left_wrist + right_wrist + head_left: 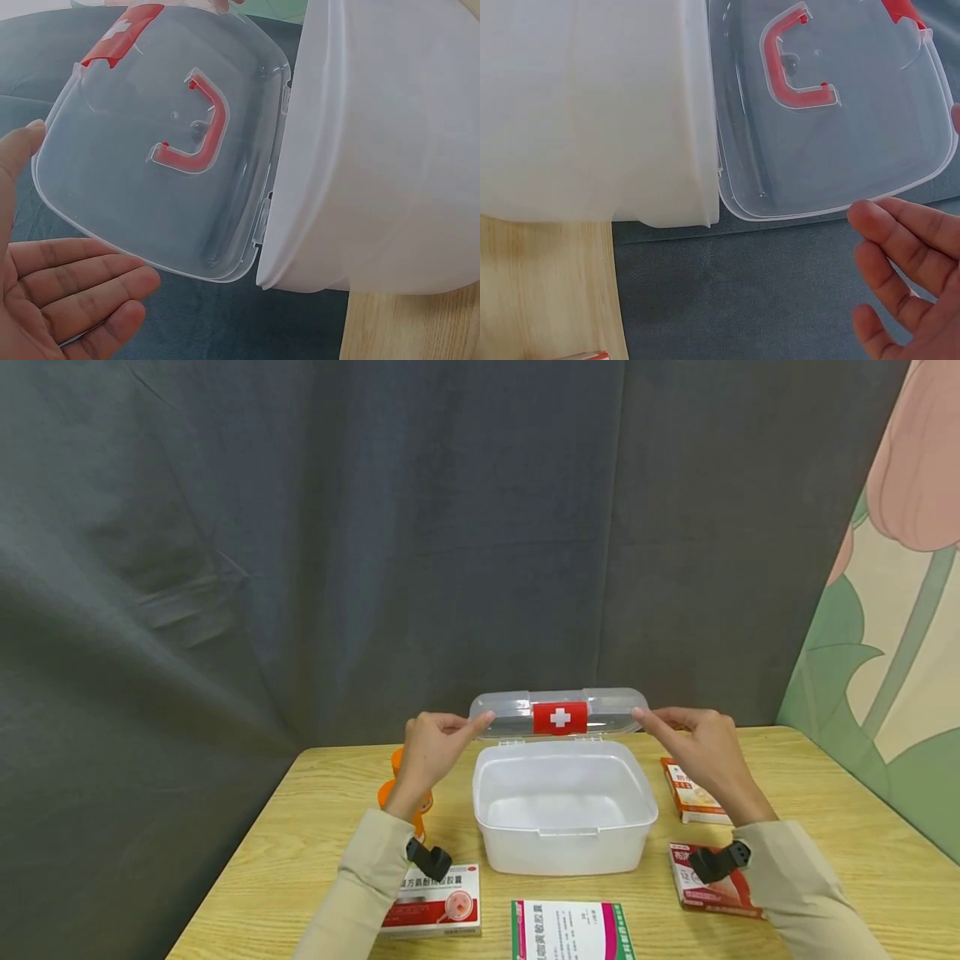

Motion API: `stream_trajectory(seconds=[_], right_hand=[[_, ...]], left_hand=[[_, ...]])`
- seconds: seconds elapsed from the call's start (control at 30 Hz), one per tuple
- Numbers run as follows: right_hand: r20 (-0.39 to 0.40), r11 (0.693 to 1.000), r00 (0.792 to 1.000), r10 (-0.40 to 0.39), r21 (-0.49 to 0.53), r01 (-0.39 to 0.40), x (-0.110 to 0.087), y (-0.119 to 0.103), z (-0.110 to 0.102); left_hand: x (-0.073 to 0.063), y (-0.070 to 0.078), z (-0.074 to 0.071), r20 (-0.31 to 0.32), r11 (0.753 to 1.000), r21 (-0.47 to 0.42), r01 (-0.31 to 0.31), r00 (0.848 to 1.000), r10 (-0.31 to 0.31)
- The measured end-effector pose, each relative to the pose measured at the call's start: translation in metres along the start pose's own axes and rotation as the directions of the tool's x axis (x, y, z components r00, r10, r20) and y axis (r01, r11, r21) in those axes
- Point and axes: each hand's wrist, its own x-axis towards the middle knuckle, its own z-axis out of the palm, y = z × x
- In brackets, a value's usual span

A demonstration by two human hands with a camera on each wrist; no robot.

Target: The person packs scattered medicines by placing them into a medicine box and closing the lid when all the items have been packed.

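A white plastic first-aid box [566, 852] stands with its clear hinged lid [127, 180] raised at the back. The lid carries a red latch with a white cross [559, 718] and a red handle [214, 127]. At the lid's left corner, the thumb of my left hand [435, 756] touches the rim, with its nearly straight fingers along the side edge. My right hand [701, 752] is at the opposite corner, its thumb by the rim and a loosely bent fingertip [870, 217] at the side edge. Inside the box, only bare white walls show.
Orange-capped bottles [386, 793] stand left of the box, partly behind my left wrist. Medicine cartons lie around it: a red-and-white one [457, 902], a green-edged one [566, 935], an orange one [690, 797] and a red one [716, 889]. A dark curtain [465, 527] hangs behind the table.
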Motion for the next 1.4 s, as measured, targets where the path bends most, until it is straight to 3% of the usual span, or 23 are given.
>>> stream_trajectory(seconds=[0.53, 0.87, 1.17, 1.4], right_hand=[[-0.062, 0.999, 0.998, -0.026, 0.018, 0.027, 0.005, -0.002, 0.004], [-0.08, 1.0, 0.997, 0.006, 0.028, -0.004, 0.008, -0.004, 0.007], [-0.056, 0.998, 0.998, 0.035, 0.049, -0.032, 0.01, -0.003, 0.01], [-0.06, 0.993, 0.996, 0.059, 0.103, -0.053, 0.009, -0.001, 0.013]], left_hand=[[0.006, 0.002, -0.001, 0.005, 1.0, 0.0, 0.016, 1.0, -0.016], [0.008, 0.0, 0.0, -0.032, 1.0, -0.008, 0.006, 0.999, -0.006], [0.008, -0.006, 0.007, -0.099, 0.998, 0.015, -0.069, 0.993, 0.07], [0.008, -0.006, 0.011, -0.189, 0.984, 0.028, -0.178, 0.965, 0.18]])
